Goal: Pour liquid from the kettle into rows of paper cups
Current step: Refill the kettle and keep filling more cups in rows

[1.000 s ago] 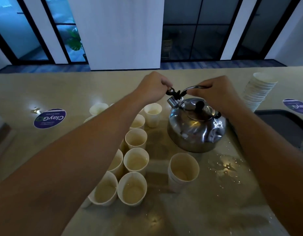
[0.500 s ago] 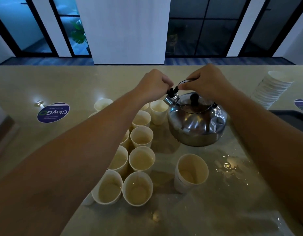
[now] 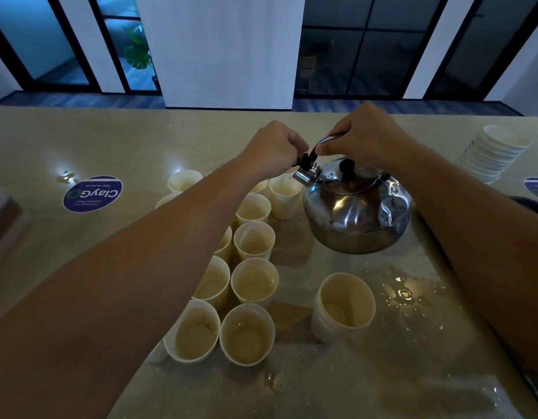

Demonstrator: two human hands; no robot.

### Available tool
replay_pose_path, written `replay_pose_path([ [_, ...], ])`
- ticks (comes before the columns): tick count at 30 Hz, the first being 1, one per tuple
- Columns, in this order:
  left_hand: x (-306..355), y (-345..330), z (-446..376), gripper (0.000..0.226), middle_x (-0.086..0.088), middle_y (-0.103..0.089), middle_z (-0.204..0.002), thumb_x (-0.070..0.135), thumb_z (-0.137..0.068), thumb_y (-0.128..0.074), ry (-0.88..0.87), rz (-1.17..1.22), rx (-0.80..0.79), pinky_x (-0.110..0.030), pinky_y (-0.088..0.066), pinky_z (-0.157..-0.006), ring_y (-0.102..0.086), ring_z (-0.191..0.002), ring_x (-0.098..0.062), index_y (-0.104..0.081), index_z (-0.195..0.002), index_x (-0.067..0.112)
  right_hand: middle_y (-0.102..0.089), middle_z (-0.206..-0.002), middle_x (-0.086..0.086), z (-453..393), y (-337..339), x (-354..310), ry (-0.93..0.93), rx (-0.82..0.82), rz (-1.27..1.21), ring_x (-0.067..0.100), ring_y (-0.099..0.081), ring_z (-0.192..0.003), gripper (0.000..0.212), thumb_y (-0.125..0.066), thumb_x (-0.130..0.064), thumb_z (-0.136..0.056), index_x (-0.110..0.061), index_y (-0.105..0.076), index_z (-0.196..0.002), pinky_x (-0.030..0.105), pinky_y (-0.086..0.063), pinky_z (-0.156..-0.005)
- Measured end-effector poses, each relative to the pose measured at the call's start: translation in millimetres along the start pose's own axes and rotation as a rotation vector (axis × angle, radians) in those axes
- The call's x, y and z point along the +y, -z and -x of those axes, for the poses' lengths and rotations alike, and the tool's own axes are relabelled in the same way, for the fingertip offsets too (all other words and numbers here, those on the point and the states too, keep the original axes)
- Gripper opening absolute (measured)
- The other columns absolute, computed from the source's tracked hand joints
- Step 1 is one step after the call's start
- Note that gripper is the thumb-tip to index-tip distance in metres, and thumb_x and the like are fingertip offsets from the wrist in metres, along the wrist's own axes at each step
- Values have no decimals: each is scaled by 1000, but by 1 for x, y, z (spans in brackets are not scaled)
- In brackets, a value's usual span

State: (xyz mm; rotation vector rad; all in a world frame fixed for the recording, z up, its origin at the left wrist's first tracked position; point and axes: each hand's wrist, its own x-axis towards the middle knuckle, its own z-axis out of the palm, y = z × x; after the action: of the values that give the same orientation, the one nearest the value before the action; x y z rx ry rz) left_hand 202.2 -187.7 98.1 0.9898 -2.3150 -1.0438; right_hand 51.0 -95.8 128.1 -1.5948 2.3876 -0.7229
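Observation:
A dented steel kettle (image 3: 357,213) hangs above the table, tilted left, its spout (image 3: 304,176) over the rim of a far paper cup (image 3: 284,193). My right hand (image 3: 363,137) grips the kettle's handle from above. My left hand (image 3: 275,149) pinches the black spout cap lever beside the spout. Several paper cups stand in two rows (image 3: 254,282) left of the kettle, most holding pale liquid. A separate stacked cup (image 3: 344,303) stands alone in front of the kettle.
A tall stack of paper cups (image 3: 494,152) lies at the right. Spilled liquid (image 3: 406,294) wets the beige table below the kettle. Round blue stickers (image 3: 92,193) mark the table at left and right. A dark tray edge (image 3: 533,204) shows at the right.
The kettle has risen off the table and tilted left, bringing its spout over the far cup. Both hands kept their hold and moved with it.

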Motion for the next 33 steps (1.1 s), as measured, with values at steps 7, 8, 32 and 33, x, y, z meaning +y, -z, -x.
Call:
replay_pose_path([
  [7, 2, 2, -1, 38, -7, -73, -108, -8, -91, -49, 21, 42, 1, -27, -53, -90, -68, -98, -15, -73, -114, 10, -71, -83, -5, -1, 5, -5, -12, 5, 3, 9, -60, -74, 28, -82, -40, -80, -20, -80, -100, 24, -40, -56],
  [8, 2, 2, -2, 39, -7, -73, -108, -9, -91, -48, 21, 45, -2, -25, -53, -88, -68, -98, -15, -73, -115, 10, -71, -83, -5, -1, 5, -5, -9, 4, 2, 9, -60, -74, 29, -83, -39, -80, -19, -81, -101, 23, -40, -57],
  [32, 4, 0, -2, 44, -7, -73, -112, -12, -90, -44, 32, 26, -29, -32, -51, -98, -67, -105, -18, -72, -117, 10, -70, -84, -7, 3, 9, -9, -18, -15, 18, 9, -62, -79, 29, -82, -36, -81, -18, -79, -103, 22, -41, -58],
  [33, 4, 0, -2, 44, -7, -73, -112, -12, -90, -44, 32, 26, -31, -32, -51, -98, -67, -105, -18, -72, -117, 10, -71, -85, -6, 3, 9, -9, -21, -18, 18, 10, -63, -80, 29, -82, -36, -81, -18, -80, -103, 22, -41, -59],
])
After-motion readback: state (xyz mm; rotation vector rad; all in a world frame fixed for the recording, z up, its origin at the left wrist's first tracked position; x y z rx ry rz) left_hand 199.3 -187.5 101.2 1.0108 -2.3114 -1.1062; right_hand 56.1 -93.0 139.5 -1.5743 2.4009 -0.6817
